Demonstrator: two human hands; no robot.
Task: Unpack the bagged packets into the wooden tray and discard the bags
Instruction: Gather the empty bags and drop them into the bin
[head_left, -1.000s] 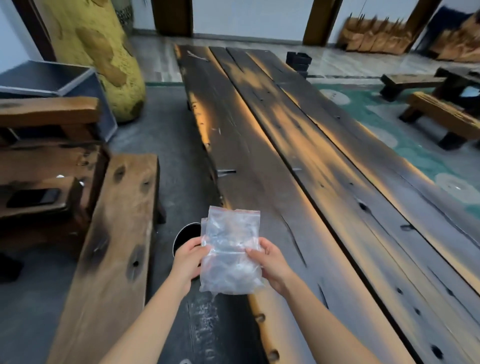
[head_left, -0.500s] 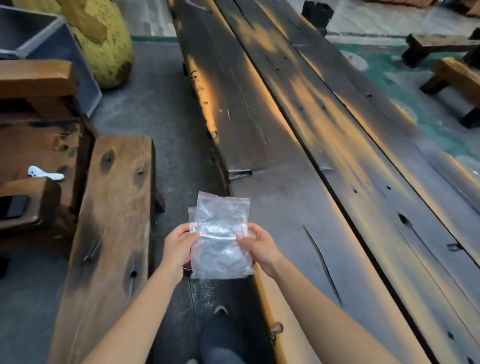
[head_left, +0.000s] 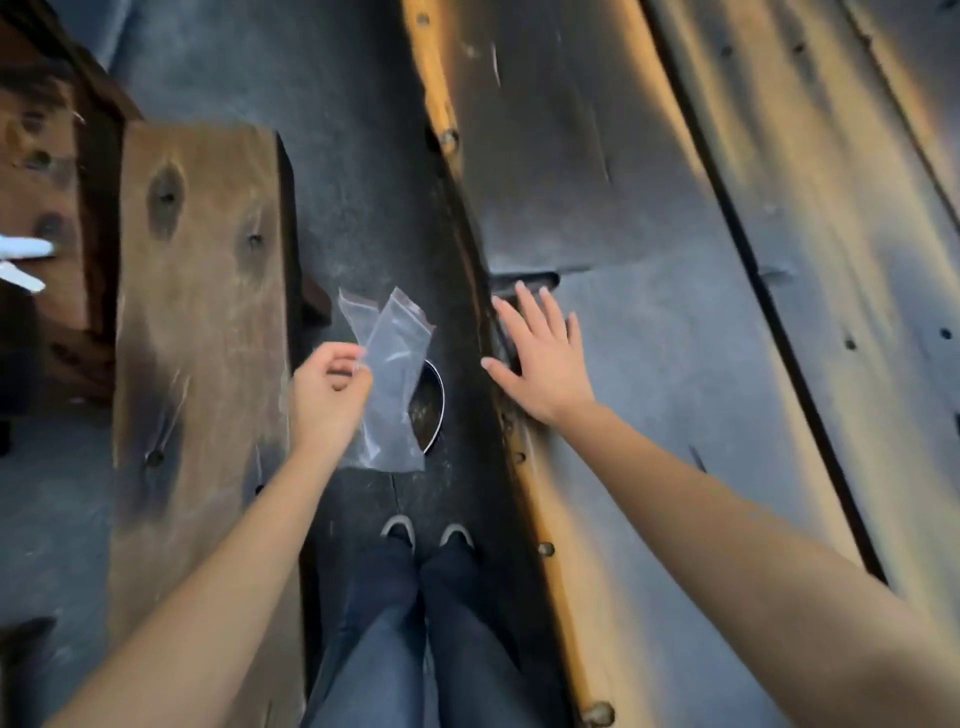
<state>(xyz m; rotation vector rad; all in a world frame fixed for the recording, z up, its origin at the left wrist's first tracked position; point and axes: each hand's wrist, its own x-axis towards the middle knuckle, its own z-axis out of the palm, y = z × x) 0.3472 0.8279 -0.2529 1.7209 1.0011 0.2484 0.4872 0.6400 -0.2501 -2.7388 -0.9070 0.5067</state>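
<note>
Now pinching empty zip bags (head_left: 387, 379) in left hand (head_left: 327, 400), long axis upright, directly over round bin (head_left: 434, 410) below fingertips; right hand (head_left: 540, 358) splayed empty on tabletop (head_left: 675, 364).

Bin (head_left: 434, 410) mouth partly covered by bags (head_left: 392, 379).

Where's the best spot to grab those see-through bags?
A guess: pinch the plastic bags midway along their left edge, coming from the left, as the left hand does. They are thin, flat and limp, so fingertips suffice. The right hand is open over the table.
</note>
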